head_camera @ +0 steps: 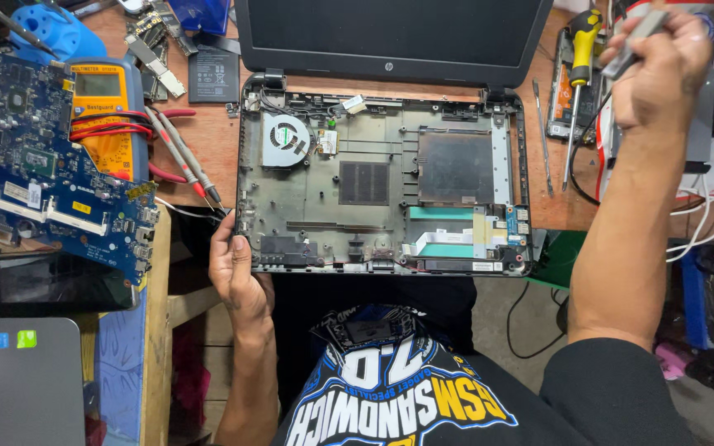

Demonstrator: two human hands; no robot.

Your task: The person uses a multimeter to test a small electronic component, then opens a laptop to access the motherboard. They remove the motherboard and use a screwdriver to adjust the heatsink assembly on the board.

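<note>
An opened black laptop base (pixel 382 194) lies on the wooden bench with its fan (pixel 285 139) showing at the upper left and its screen (pixel 394 37) standing at the back. My left hand (pixel 233 264) grips the base's front left corner. My right hand (pixel 659 62) is raised at the upper right, shut on a small grey flat tool (pixel 634 37). A blue motherboard (pixel 55 169) rests to the left, apart from the base.
An orange multimeter (pixel 105 116) with red probes (pixel 179 157) lies left of the base. A yellow-handled screwdriver (pixel 580 74) and a thin metal tool (pixel 543 136) lie right of it. A grey laptop (pixel 18 380) sits at the lower left. White cables (pixel 708 215) hang at right.
</note>
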